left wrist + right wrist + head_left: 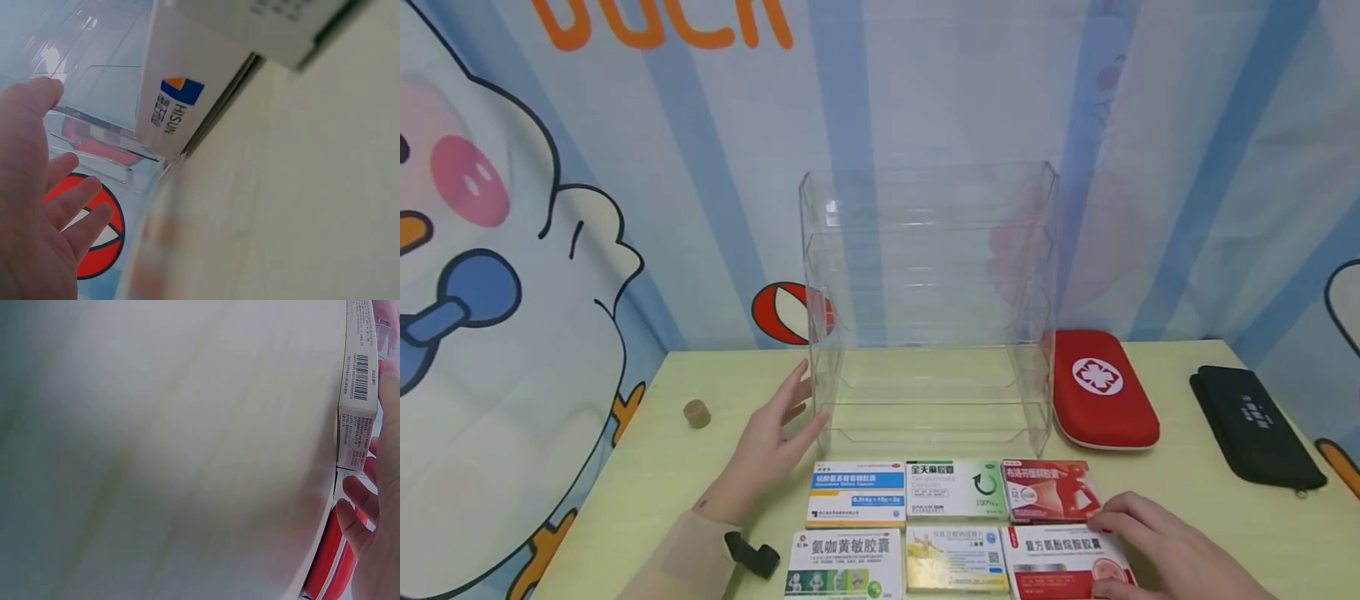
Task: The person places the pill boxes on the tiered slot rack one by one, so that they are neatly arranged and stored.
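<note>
A clear acrylic tiered rack (925,404) stands upright at the back of the table. My left hand (775,446) is at its lower left corner, thumb on the front side and fingers beside the side wall. In the left wrist view, the left hand (31,187) has its fingers spread loosely. Two rows of medicine boxes lie before the rack: a blue-and-white box (856,493), a green-and-white box (955,490) and a red box (1048,490) behind several others. My right hand (1172,550) rests fingertips on the right edge of the red-and-white box (1067,554), fingers loosely bent.
A red first-aid case (1108,408) with a white emblem lies right of the rack. Farther right is a black zip pouch (1255,429). A small brown cylinder (697,413) stands at the left. A printed curtain (925,83) hangs behind the table.
</note>
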